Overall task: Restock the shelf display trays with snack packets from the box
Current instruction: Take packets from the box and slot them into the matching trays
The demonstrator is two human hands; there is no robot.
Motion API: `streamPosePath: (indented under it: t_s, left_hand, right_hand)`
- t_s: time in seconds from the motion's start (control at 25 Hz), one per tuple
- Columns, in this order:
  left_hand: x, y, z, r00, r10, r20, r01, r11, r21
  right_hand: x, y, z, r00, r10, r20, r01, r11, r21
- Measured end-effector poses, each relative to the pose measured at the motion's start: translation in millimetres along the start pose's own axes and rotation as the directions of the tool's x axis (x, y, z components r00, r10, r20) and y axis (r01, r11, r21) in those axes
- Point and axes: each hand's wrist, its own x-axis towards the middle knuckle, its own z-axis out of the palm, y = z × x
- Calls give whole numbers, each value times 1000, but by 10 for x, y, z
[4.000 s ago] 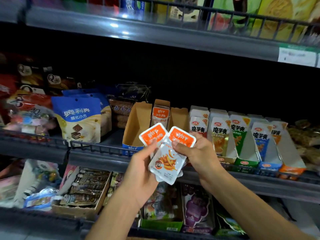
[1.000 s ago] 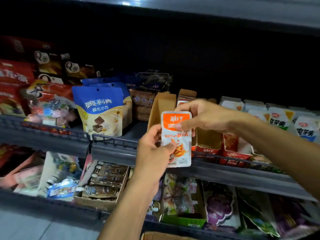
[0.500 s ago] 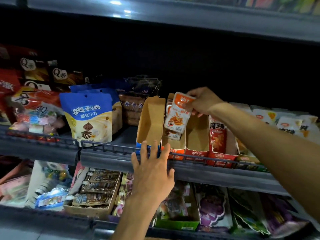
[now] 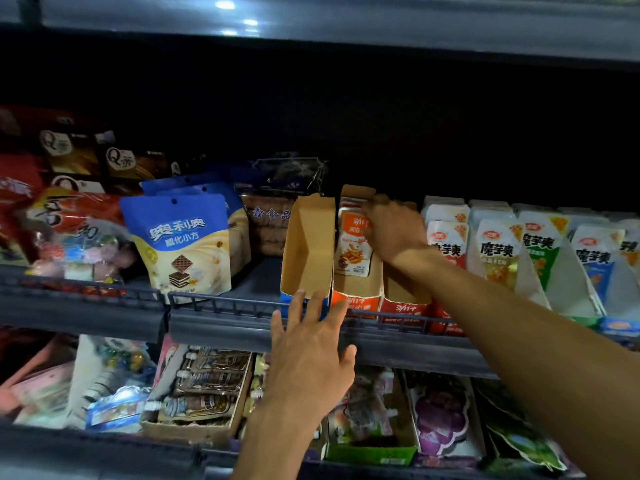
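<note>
Three cardboard display trays stand side by side on the middle shelf. The blue-fronted tray (image 4: 306, 244) on the left holds nothing visible. In the orange-fronted tray (image 4: 356, 292) an orange-and-white snack packet (image 4: 353, 245) stands upright, with more packets behind it. My right hand (image 4: 394, 230) reaches into this tray and grips the packet's top right edge. My left hand (image 4: 311, 344) is spread open, fingertips against the shelf's front rail below the blue-fronted tray. The red-fronted tray (image 4: 405, 296) on the right is partly hidden by my right forearm.
A blue wafer bag (image 4: 183, 237) and red snack bags (image 4: 69, 223) stand left of the trays. White konjac packets (image 4: 498, 251) fill trays to the right. A wire rail (image 4: 221, 303) edges the shelf. The lower shelf holds a box of pouches (image 4: 204, 386) and grape-printed packs (image 4: 440, 417).
My right hand has lowered the packet from above the orange-fronted tray down into it. My left hand let go of the packet earlier and now stays at the shelf rail.
</note>
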Motion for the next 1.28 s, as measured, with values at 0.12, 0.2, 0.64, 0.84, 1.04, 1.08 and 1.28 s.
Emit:
streamPosePath:
  t_s: [0.12, 0.2, 0.64, 0.84, 1.04, 1.08, 1.28]
  left_hand:
    - [-2, -12, 14, 1000, 2, 5, -2, 1000, -8]
    - [0, -13, 14, 1000, 1, 2, -1, 1000, -21]
    - [-30, 17, -66, 998, 7, -58, -22, 964, -265]
    - [-88, -25, -59, 997, 37, -63, -52, 963, -263]
    - [-276, 26, 90, 996, 8, -94, -27, 979, -204]
    - [-368, 54, 136, 993, -11, -121, -14, 979, -205]
    - [-936, 94, 831, 1000, -25, 16, 28, 980, -196]
  right_hand:
    - [-63, -10, 49, 998, 54, -20, -54, 998, 27]
    - [-120, -3, 63, 994, 82, 68, -88, 992, 95]
    - [-1126, -165, -442, 874, -306, 377, 273, 952, 140]
    - [-1298, -113, -562, 912, -286, 295, 209, 941, 267]
    - [-2070, -30, -548, 984, -103, 145, 41, 925, 379]
    - [-2310, -37, -494, 990, -61, 129, 4, 916, 400]
    - [-3596, -111, 123, 877, 120, 464, -351, 820, 451]
